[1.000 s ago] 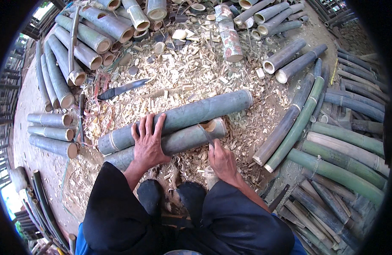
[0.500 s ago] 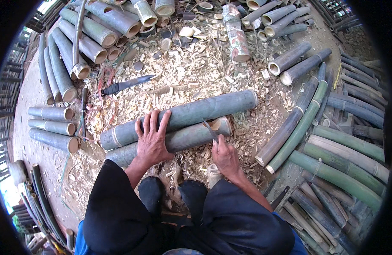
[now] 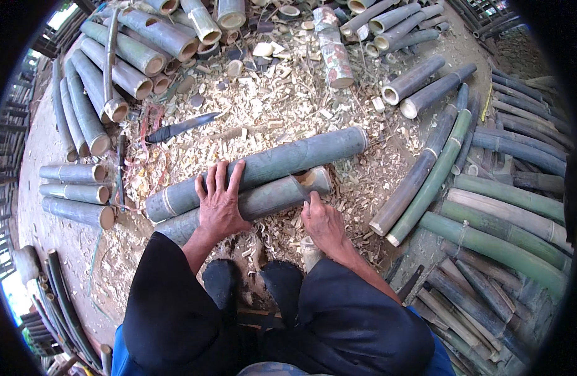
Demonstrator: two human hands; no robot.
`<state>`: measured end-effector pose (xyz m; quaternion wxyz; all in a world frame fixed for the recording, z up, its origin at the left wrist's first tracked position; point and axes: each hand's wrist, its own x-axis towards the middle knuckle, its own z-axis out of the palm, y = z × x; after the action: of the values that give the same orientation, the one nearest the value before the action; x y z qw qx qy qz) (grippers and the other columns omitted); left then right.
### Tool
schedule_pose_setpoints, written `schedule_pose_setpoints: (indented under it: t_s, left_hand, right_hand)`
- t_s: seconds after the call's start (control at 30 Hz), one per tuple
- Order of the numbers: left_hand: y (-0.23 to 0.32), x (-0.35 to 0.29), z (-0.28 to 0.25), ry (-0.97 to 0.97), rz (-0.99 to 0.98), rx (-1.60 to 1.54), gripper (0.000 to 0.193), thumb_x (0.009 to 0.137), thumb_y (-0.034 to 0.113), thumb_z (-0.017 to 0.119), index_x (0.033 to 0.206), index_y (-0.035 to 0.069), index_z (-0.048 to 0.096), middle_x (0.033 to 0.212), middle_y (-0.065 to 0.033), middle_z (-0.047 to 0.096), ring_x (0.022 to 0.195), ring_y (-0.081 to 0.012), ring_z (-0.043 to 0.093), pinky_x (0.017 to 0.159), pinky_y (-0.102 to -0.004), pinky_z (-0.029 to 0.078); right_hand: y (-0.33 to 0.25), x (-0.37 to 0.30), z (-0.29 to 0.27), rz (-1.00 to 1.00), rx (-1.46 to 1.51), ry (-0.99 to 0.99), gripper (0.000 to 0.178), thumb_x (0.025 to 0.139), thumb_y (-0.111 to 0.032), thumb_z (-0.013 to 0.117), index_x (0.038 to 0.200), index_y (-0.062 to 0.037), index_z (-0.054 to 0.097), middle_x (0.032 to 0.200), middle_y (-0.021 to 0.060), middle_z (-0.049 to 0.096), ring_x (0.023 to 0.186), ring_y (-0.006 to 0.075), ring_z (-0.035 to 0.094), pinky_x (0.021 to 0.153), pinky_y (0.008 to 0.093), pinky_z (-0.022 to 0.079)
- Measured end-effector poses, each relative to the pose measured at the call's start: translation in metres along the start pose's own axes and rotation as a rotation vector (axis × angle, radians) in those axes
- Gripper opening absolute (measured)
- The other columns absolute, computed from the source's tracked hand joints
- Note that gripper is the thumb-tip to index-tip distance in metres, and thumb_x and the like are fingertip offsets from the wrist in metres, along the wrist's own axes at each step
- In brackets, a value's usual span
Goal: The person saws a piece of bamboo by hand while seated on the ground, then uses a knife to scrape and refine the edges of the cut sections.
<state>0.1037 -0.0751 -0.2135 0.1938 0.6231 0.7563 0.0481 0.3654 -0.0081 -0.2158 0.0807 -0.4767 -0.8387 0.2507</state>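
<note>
Two dark green bamboo tubes lie side by side before my feet. My left hand (image 3: 221, 203) rests across them, fingers spread over the far bamboo tube (image 3: 288, 155) and thumb on the near bamboo tube (image 3: 263, 202). The near tube has a pale scooped cut in its top close to the right end. My right hand (image 3: 324, 224) is closed around a small knife (image 3: 304, 192), its blade at the left edge of that cut. Most of the knife's handle is hidden inside my fist.
Pale wood chips (image 3: 257, 103) cover the ground ahead. A large knife with a dark wrapped handle (image 3: 183, 126) lies beyond the tubes. Bamboo lengths (image 3: 77, 193) lie at left, with a pile (image 3: 132, 50) at far left. Long green poles (image 3: 495, 254) lie at right.
My right hand has moved slightly toward me and left, bringing the blade down out of the cut to its left edge. My left hand stays on the tubes. The view has shifted a little.
</note>
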Motion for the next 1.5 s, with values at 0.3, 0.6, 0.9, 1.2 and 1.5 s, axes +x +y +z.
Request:
schedule_pose_setpoints:
  t_s: [0.3, 0.6, 0.9, 1.2, 1.5]
  left_hand:
    - [-0.006, -0.023, 0.013, 0.167, 0.167, -0.077, 0.138, 0.054, 0.043, 0.099, 0.168, 0.022, 0.025, 0.166, -0.0173, 0.028, 0.157, -0.0442, 0.020, 0.127, -0.0656, 0.015]
    - [0.022, -0.062, 0.018, -0.151, 0.011, 0.066, 0.107, 0.063, 0.030, 0.093, 0.153, 0.011, 0.040, 0.139, -0.0142, 0.059, 0.138, -0.0363, 0.051, 0.117, -0.0632, 0.033]
    - [0.000, -0.020, -0.033, -0.347, 0.017, -0.308, 0.071, 0.061, 0.037, 0.090, 0.116, 0.001, 0.063, 0.109, -0.0245, 0.071, 0.106, -0.0443, 0.069, 0.092, -0.0509, 0.055]
    - [0.120, -0.017, -0.152, -0.482, 0.394, -1.509, 0.101, 0.078, 0.039, 0.085, 0.156, -0.009, 0.043, 0.137, -0.0248, 0.066, 0.129, -0.0304, 0.064, 0.113, -0.0444, 0.048]
    - [0.113, -0.035, -0.235, -0.603, 1.261, -1.351, 0.090, 0.077, 0.074, 0.083, 0.116, -0.007, 0.073, 0.104, -0.0171, 0.077, 0.096, -0.0319, 0.075, 0.089, -0.0434, 0.057]
  right_hand:
    - [0.024, -0.028, -0.019, 0.544, 0.043, 0.259, 0.037, 0.101, -0.015, 0.056, 0.131, 0.0062, 0.051, 0.086, 0.0274, 0.070, 0.082, 0.0465, 0.071, 0.078, 0.0583, 0.056]
    - [0.096, -0.058, 0.031, 0.619, -0.216, 0.252, 0.074, 0.096, -0.019, 0.065, 0.157, 0.0096, 0.035, 0.134, 0.0295, 0.053, 0.131, 0.0482, 0.051, 0.109, 0.0561, 0.045]
    - [0.011, -0.105, -0.007, 0.481, 0.539, 0.219, 0.066, 0.095, -0.030, 0.075, 0.149, -0.0047, 0.048, 0.130, 0.0181, 0.058, 0.119, 0.0296, 0.059, 0.099, 0.0441, 0.050]
    - [0.034, -0.074, 0.006, 0.436, 1.516, 0.231, 0.082, 0.082, -0.026, 0.087, 0.153, -0.0055, 0.050, 0.138, 0.0105, 0.063, 0.124, 0.0226, 0.062, 0.106, 0.0401, 0.052]
    - [0.201, -0.055, -0.177, 0.713, 0.909, 0.925, 0.083, 0.077, -0.031, 0.090, 0.142, 0.0067, 0.054, 0.126, 0.0184, 0.068, 0.107, 0.0285, 0.068, 0.098, 0.0422, 0.055]
